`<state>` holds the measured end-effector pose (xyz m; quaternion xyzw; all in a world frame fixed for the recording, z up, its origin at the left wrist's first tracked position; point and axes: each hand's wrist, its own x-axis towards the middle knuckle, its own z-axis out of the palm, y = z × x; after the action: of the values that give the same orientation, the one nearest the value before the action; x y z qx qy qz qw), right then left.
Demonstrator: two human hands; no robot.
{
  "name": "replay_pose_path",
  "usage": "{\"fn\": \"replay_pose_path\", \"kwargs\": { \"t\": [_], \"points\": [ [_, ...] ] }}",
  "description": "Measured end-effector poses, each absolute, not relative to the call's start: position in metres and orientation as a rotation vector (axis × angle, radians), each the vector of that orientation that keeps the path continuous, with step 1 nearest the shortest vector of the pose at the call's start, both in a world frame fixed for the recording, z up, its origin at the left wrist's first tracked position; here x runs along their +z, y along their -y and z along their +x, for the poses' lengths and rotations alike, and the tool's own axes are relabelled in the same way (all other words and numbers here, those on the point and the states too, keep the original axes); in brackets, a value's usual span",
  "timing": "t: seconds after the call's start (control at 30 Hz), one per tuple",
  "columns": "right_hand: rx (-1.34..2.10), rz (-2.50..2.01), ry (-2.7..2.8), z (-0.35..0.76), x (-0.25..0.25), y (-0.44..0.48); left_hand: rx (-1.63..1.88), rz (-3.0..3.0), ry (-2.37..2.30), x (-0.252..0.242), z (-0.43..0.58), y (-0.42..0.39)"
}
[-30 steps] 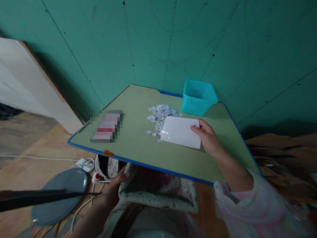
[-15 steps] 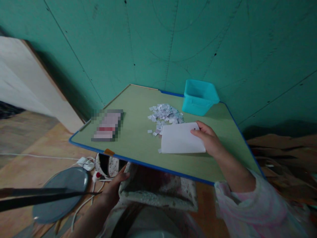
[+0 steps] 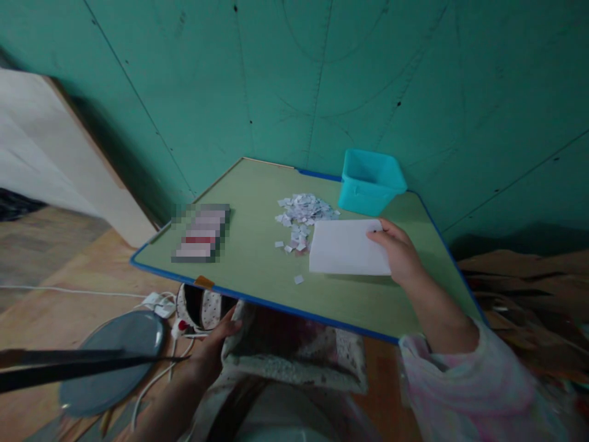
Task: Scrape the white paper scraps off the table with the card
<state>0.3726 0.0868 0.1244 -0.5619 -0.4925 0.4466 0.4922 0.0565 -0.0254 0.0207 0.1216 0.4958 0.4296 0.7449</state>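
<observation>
My right hand (image 3: pixel 399 250) is closed on the right end of a white sheet of paper (image 3: pixel 348 247), thumb on top. The sheet hangs over the table at the right of a pile of small white paper scraps (image 3: pixel 307 210). One loose scrap (image 3: pixel 299 279) lies nearer the front edge. Below that edge, my left hand (image 3: pixel 218 334) grips the left rim of an open, whitish stained container (image 3: pixel 294 365), possibly a cloth bin; its fingers are partly hidden and its inside is dark.
A turquoise plastic bin (image 3: pixel 368 184) stands at the table's back right. A blurred-out flat item (image 3: pixel 201 233) lies on the left of the green table (image 3: pixel 251 190). On the floor are a grey round stool or lid (image 3: pixel 115 362) and white cables (image 3: pixel 151 387). A green wall (image 3: pixel 276 73) rises behind.
My right hand has moved the white sheet a little to the right and away from me, uncovering more scraps and the loose one near the front. My left hand stays put.
</observation>
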Motion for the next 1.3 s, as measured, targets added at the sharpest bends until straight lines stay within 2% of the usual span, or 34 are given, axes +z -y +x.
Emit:
{"fn": "replay_pose_path", "kwargs": {
  "t": [0.2,0.6,0.83,1.3],
  "points": [
    [1.270,-1.345,1.254,0.356,0.116,-0.082,0.939,0.271,-1.019,0.020,0.060,0.026],
    [1.275,-1.327,1.196,0.364,0.117,-0.085,0.899,0.250,-1.003,0.010,0.045,0.035],
    [1.320,-1.313,1.209,0.356,0.118,-0.081,0.801,0.131,-1.107,0.024,0.058,0.051],
    [1.231,-1.301,1.177,0.360,0.116,-0.080,0.649,0.461,-0.796,0.024,0.053,0.062]
  ]
}}
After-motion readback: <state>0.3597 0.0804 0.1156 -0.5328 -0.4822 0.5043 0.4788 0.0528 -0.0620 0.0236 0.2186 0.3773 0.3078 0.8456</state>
